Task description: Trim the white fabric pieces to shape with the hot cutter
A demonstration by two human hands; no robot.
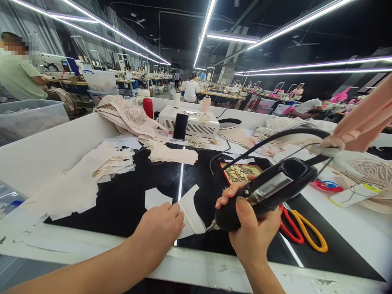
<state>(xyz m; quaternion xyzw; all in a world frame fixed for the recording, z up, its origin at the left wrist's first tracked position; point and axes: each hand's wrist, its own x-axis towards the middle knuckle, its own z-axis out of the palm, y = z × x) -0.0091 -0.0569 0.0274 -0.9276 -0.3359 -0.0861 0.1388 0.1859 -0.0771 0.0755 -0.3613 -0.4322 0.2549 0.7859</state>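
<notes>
Holding one black corded tool (269, 188) in the right hand (252, 228), near one pair of scissors (301, 228), and touching one white panel (192, 206) with the left hand's (162, 226) narrow grip.

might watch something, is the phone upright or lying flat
Upright: the phone stands on end by the white vented box, dark face toward the camera.

Open strip of black surface (122, 204) L of the white pcs (157, 199). R side blocked: scissors (301, 228) on surface, tray (240, 173) behind, cord (269, 141) overhead.
</notes>
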